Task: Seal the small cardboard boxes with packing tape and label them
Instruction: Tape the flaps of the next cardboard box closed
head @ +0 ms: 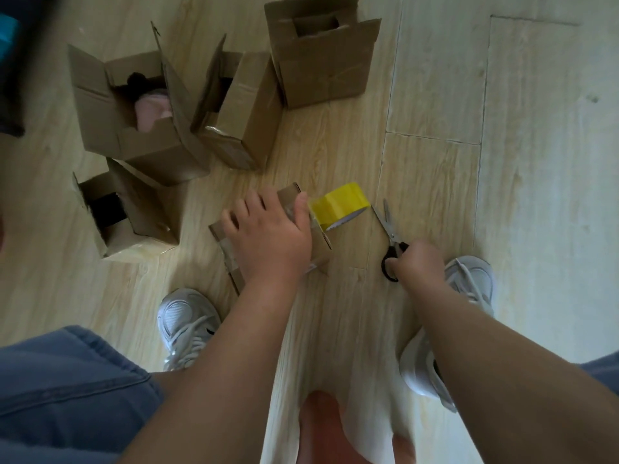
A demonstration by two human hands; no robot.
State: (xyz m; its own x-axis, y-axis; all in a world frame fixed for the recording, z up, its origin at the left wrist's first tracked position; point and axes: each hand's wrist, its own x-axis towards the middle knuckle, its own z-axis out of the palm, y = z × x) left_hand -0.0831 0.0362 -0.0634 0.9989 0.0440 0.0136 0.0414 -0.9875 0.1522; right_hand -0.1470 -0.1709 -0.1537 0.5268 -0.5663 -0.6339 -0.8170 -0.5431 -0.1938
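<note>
A small cardboard box [291, 199] lies on the wooden floor in the middle of the view, with clear tape across its top. My left hand [268, 236] presses flat on it, thumb near the box's right edge. A roll of yellow packing tape [341, 205] rests against that edge, its strip running to the box. To the right, my right hand [418, 266] grips the black handles of a pair of scissors [390, 226], whose blades lie shut and point up toward the tape roll.
Several open cardboard boxes stand behind: one with pink and dark contents [134, 112], one narrow [241, 108], one at the back [321, 51], one on its side at left [130, 216]. My white shoes [187, 323] [469, 283] flank the work area.
</note>
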